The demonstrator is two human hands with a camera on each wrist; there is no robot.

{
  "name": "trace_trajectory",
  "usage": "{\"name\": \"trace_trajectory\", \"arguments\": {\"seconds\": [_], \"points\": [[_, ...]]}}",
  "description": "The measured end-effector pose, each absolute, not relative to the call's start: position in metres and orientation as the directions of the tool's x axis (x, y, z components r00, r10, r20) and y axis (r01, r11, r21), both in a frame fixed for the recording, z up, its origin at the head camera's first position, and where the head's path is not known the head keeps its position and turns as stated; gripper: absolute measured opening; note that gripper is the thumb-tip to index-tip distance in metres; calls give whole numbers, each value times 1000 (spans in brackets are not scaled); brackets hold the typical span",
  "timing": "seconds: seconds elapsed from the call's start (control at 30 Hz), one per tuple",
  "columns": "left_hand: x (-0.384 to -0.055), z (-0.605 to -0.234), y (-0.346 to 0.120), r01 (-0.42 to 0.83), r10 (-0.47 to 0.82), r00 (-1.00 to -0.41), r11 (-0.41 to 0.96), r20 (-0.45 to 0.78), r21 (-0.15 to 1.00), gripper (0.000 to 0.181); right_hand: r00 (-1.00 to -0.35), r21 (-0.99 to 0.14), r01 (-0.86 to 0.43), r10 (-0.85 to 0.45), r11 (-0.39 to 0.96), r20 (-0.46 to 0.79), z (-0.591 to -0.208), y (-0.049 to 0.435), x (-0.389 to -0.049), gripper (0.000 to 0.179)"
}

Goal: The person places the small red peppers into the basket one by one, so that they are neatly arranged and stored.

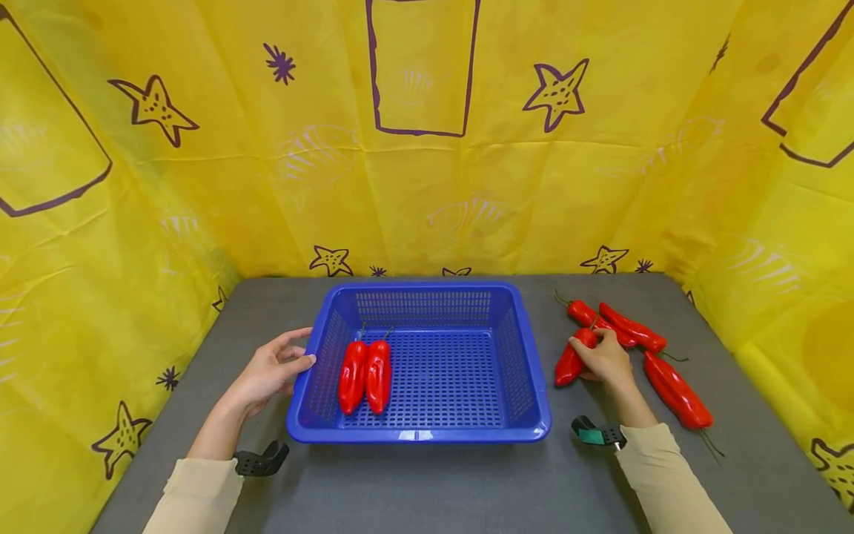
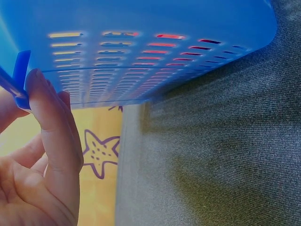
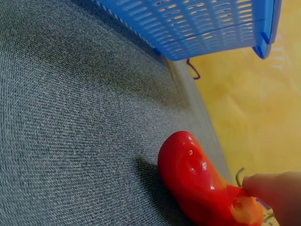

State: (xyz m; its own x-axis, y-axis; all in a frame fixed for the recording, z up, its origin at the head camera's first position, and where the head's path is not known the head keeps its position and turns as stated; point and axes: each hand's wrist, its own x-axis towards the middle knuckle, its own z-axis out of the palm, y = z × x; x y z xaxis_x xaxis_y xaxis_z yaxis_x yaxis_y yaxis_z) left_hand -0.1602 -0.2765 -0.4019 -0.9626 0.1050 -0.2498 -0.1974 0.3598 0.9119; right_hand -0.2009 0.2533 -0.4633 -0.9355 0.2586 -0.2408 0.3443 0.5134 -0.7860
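Note:
A blue plastic basket (image 1: 416, 435) with slotted walls stands mid-table. My left hand (image 1: 270, 371) grips its left rim, thumb on top and fingers under the lip, as the left wrist view shows. Inside, on the left part of the basket floor, two red peppers (image 1: 352, 377) lie side by side, stems away from me. To the right of the basket my right hand (image 1: 610, 360) pinches another red pepper (image 1: 569, 365) near its stem end. In the right wrist view this pepper (image 3: 193, 174) is close over the grey cloth, its rounded tip towards the basket.
Beyond the right hand lie two more red peppers (image 1: 630, 328), close together. A third loose pepper (image 1: 677, 391) lies to the right of that hand, stem towards me. Grey cloth (image 1: 427, 489) covers the table, and yellow patterned curtains (image 1: 427, 200) enclose its back and sides.

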Motion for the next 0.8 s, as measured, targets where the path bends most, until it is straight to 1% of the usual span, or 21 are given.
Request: {"name": "trace_trajectory", "arguments": {"seconds": [0.23,0.5,0.8], "points": [[-160,-401,-277,-200,104,-962,359,-252,912,64,-941,-787,332,237,520,-241,-462,255,-201,71],[-159,-401,-276,-206,96,-962,361,-256,909,65,-957,-788,278,230,550,-177,-456,254,-200,63],[-159,-403,-276,-200,103,-963,341,-248,918,64,-979,-761,201,146,616,-140,-439,257,-205,67]]}}
